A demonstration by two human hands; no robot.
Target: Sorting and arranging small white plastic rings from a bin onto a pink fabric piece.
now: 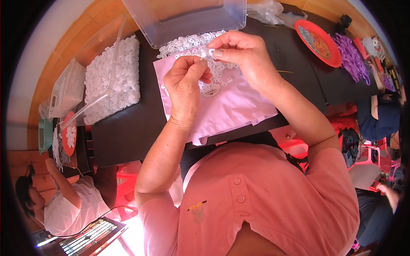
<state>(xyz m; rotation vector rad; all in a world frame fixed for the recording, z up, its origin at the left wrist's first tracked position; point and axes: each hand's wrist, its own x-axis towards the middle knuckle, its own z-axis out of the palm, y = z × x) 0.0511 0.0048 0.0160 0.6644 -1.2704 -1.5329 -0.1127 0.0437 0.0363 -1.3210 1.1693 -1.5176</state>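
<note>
Both of my hands are raised close together over a pink cloth (239, 109) spread on the dark table. Between thumb and forefinger, my right hand (250, 55) pinches a small white ring-shaped plastic piece (211, 53). My left hand (184, 87) is closed in a pinch just beside it; what its fingertips hold is too small to make out. Loose white plastic pieces (222, 76) lie on the cloth under my fingers. More of them form a heap (184, 44) at the cloth's far edge, in front of a clear plastic bin (147, 30).
To the left, a clear box (116, 55) is full of white pieces, with a white perforated basket (68, 91) beyond it. A red plate (301, 26) of small parts and purple strips (353, 57) lie at the right. Other people (74, 205) sit on both sides.
</note>
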